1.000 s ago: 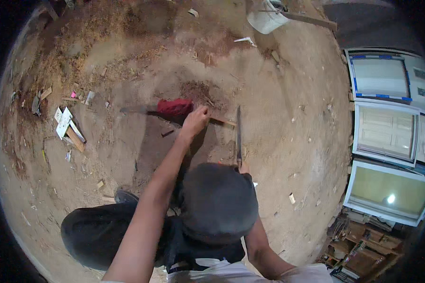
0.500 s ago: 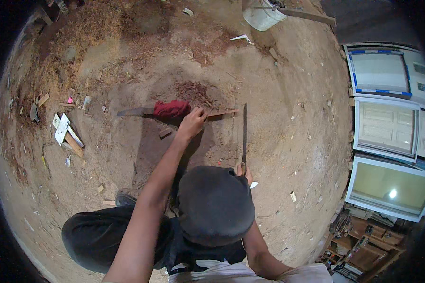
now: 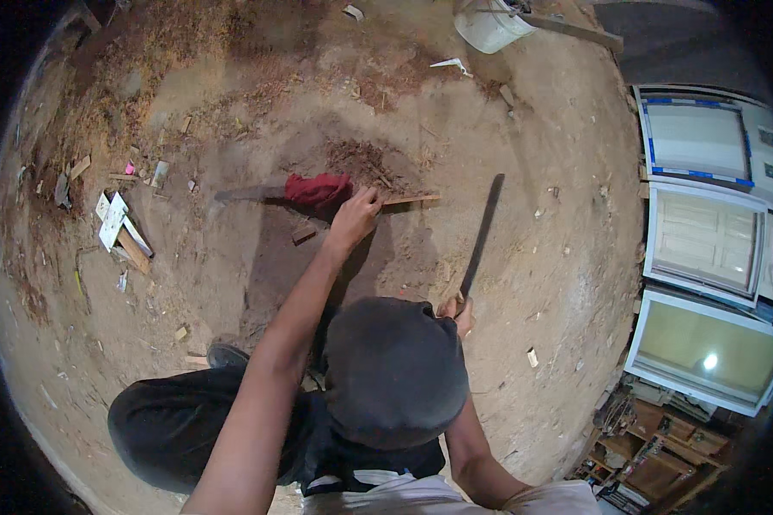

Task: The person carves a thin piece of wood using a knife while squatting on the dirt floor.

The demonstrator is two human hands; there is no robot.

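My left hand (image 3: 357,216) is closed on a thin reddish strip of wood (image 3: 416,199), which juts out to the right just above the dirt floor. Next to the fingers lies a bunched dark-red cloth (image 3: 319,190), and a flat grey blade-like piece (image 3: 251,195) sticks out from its left side. My right hand (image 3: 458,312) is wrapped round the lower end of a long dark blade like a machete (image 3: 483,233). Its blade points up and leans right, apart from the strip. Between my forearms a dark rounded cloth shape (image 3: 395,373) hides part of the ground.
Reddish shavings (image 3: 361,159) lie beyond the cloth, and a small wood block (image 3: 303,234) is nearer. White and brown scraps (image 3: 120,230) are at left. A white bucket (image 3: 494,30) stands far off. Framed panels (image 3: 704,223) and a wooden cabinet (image 3: 661,468) line the right.
The long blade has swung from nearly upright to a rightward lean, its tip farther from the strip. My right hand shifted slightly right; my left still holds the strip.
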